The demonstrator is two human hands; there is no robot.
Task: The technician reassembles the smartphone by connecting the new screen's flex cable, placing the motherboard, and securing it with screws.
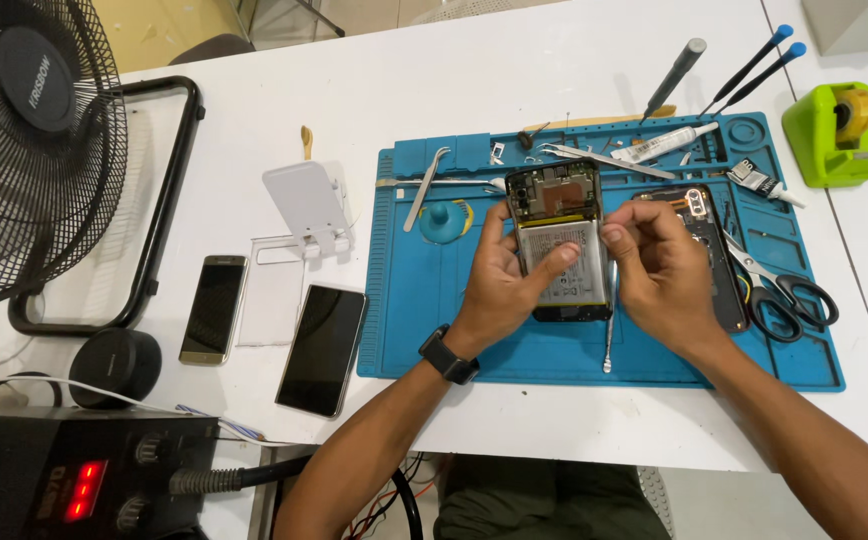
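Observation:
An opened phone (558,215) with its battery and circuit board showing lies upright on the blue repair mat (434,300). My left hand (499,280) grips its left edge, thumb resting on the silver battery (566,262). My right hand (662,270) holds the right edge, fingertips pinched at the battery's upper right corner. A black watch sits on my left wrist. A thin metal pry tool (610,330) lies on the mat below my right hand.
A black phone back cover (709,225) and scissors (784,295) lie right of my hands. Tweezers (424,190), screwdrivers (754,65), glue tubes and a green tape dispenser (839,130) sit around the mat. Two phones (322,350), a white stand, a fan and a soldering station stand at left.

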